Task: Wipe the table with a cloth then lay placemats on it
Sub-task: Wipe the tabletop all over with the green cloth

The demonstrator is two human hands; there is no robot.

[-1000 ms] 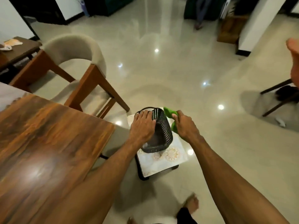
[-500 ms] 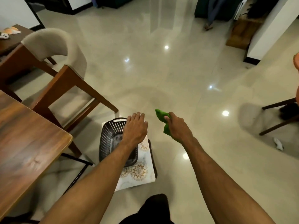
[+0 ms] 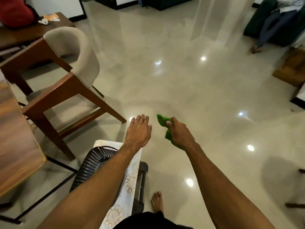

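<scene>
My right hand point(image 3: 179, 132) grips a bunched green cloth point(image 3: 162, 120) out over the floor. My left hand point(image 3: 138, 130) hovers beside it with straight fingers and holds nothing. Under my left forearm a black woven basket point(image 3: 92, 164) stands on a low stool covered by a floral white mat point(image 3: 127, 184). The wooden table point(image 3: 14, 146) shows only its corner at the left edge.
A beige padded chair with a wooden frame point(image 3: 69, 83) stands left of my hands, a side table point(image 3: 21, 35) behind it. Glossy tiled floor point(image 3: 181, 83) stretches ahead. My bare foot point(image 3: 156, 202) is beside the stool. A seated person's legs point(image 3: 267, 30) are far right.
My left hand has let go of the basket and lifted forward off it. The view has swung right and up, so the table and basket slid down-left. The cloth stays in my right hand.
</scene>
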